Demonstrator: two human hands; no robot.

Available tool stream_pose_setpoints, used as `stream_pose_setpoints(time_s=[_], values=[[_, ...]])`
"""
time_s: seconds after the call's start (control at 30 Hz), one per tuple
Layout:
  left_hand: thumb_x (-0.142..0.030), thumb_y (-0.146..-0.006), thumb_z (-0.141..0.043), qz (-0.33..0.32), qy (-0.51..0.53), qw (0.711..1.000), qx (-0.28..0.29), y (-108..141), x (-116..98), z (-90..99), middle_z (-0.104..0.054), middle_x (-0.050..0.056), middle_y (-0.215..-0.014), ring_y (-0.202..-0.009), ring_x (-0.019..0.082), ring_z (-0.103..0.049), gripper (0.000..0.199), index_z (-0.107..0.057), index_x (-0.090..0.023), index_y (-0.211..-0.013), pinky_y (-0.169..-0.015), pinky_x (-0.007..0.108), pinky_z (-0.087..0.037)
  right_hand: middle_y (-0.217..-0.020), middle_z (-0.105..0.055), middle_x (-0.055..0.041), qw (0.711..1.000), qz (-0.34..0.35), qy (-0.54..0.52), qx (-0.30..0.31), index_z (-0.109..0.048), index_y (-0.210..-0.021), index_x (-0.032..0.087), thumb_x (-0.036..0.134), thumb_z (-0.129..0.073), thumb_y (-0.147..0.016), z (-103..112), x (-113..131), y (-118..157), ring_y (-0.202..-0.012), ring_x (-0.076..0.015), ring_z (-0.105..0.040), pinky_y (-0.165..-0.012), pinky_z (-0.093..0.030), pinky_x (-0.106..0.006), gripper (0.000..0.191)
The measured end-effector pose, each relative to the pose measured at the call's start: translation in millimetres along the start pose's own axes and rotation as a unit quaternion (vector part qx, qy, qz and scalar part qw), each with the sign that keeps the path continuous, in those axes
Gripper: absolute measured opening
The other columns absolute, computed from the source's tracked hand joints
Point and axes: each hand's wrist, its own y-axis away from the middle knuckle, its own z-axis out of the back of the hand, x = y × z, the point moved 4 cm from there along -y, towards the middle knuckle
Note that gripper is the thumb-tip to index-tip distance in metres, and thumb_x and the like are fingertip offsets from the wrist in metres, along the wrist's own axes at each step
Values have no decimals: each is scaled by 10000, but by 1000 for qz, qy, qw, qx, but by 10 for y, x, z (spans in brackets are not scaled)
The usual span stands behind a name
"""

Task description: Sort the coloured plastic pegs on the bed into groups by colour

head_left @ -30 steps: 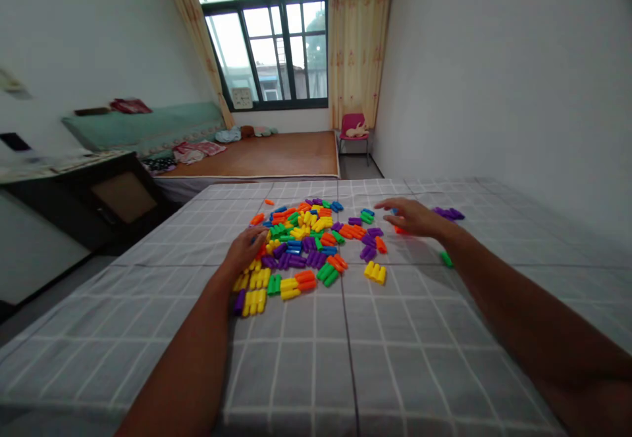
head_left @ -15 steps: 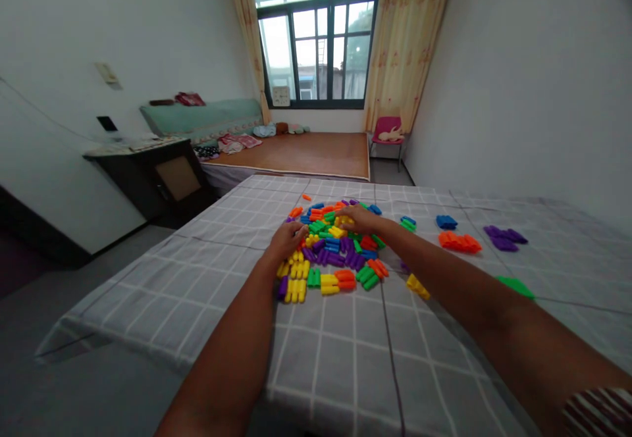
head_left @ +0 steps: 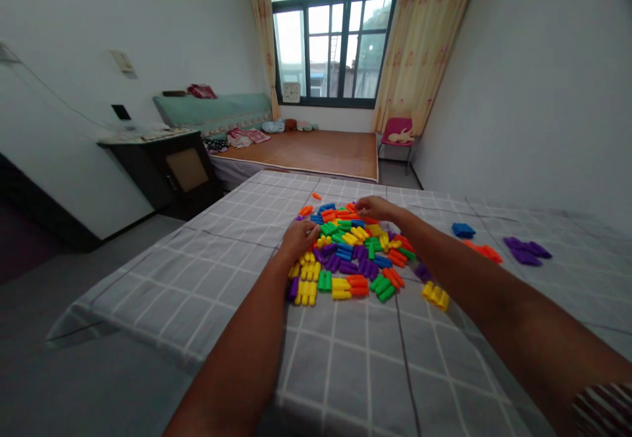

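Observation:
A heap of plastic building blocks (head_left: 348, 268) in yellow, green, purple, orange and blue lies on the table, many of them joined side by side. My left hand (head_left: 300, 236) rests at the heap's left edge with its fingers curled inward. Whether a block sits in those fingers is hidden. Over the far side of the heap, my right hand (head_left: 376, 208) bends its fingers down, closed together by the orange blocks (head_left: 340, 215). What its fingertips hold, if anything, is too small to make out.
Purple blocks (head_left: 526, 251), a blue group (head_left: 463, 230) and orange blocks (head_left: 486, 251) lie apart on the right. Yellow blocks (head_left: 435, 296) sit under my right forearm. A checked grey cloth (head_left: 340, 371) covers the table. Beyond stand a bed (head_left: 316, 151) and a pink chair (head_left: 397, 131).
My right hand has moved from the heap's yellow blocks to its far edge, away from me. My left hand stays at the left edge. The view has shifted slightly left.

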Motion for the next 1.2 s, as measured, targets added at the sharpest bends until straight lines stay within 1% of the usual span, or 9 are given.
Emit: stream_pose_setpoints(time_s=[0.2,0.33,0.43,0.53,0.6,0.8,1.0,1.1,1.2], values=[[-312,-916,-462,-1,11,1000,1,2,10,1,-621,27,-670,-684,160,-555,341,-620,-176,-646,-655,281,-384,-965,-743,-57,993,-40,80,73,-714,-1065,192,354,-703,-717,-174,173,-141,-765,-186,-661,-608,-456,-236,383],[-311,-916,-466,1,3,1000,5,-2,56,-29,-631,33,-665,-687,169,-569,342,-632,-177,-650,-679,294,-410,-864,-726,-13,994,-2,48,99,-704,-1008,188,349,-719,-671,-167,163,-75,-695,-151,-627,-567,-435,-215,374],[-315,-919,-469,4,-3,1000,-2,0,78,-34,-682,55,-755,-781,194,-615,313,-677,-182,-727,-771,328,-454,-899,-721,-21,996,32,58,67,-684,-1015,180,300,-715,-666,-126,228,-24,-737,-153,-618,-599,-436,-213,371],[-312,-903,-513,24,19,997,-72,1,51,43,-708,97,-1051,-1023,231,-621,247,-701,-194,-1009,-929,381,-456,-976,-721,-59,995,77,59,9,-671,-1056,176,251,-660,-729,-42,412,36,-818,-180,-628,-681,-446,-238,335],[-331,-890,-548,25,52,992,-114,-3,-17,99,-656,114,-1219,-1139,242,-586,348,-634,-201,-1202,-996,402,-441,-1013,-716,-74,993,114,30,-16,-661,-1105,180,245,-628,-769,19,587,97,-852,-196,-635,-728,-452,-262,344],[-282,-863,-572,-1,102,990,-97,-14,-212,88,-628,74,-1305,-1209,248,-572,444,-577,-231,-1304,-1050,412,-437,-965,-717,-51,977,195,-71,-42,-643,-1182,212,346,-611,-834,60,1011,288,-827,-195,-632,-748,-460,-289,375],[-335,-838,-609,43,125,988,-86,-10,-32,79,-707,93,-1147,-973,244,-675,370,-662,-189,-1173,-888,376,-531,-899,-701,-50,979,140,-126,-72,-648,-1138,188,366,-628,-822,18,710,343,-777,-182,-630,-688,-472,-279,363],[-377,-846,-593,62,150,979,-127,-26,9,150,-715,88,-1083,-917,219,-672,388,-651,-167,-1168,-858,356,-534,-866,-698,-48,977,84,-190,-42,-656,-1098,155,398,-609,-828,0,420,400,-746,-177,-643,-654,-489,-270,366],[-427,-872,-547,52,185,969,-157,-38,-50,187,-705,80,-1085,-939,203,-663,438,-623,-155,-1207,-868,335,-528,-934,-713,-59,981,87,-174,-23,-690,-1050,147,408,-672,-776,-28,261,530,-840,-209,-656,-741,-504,-299,378]])
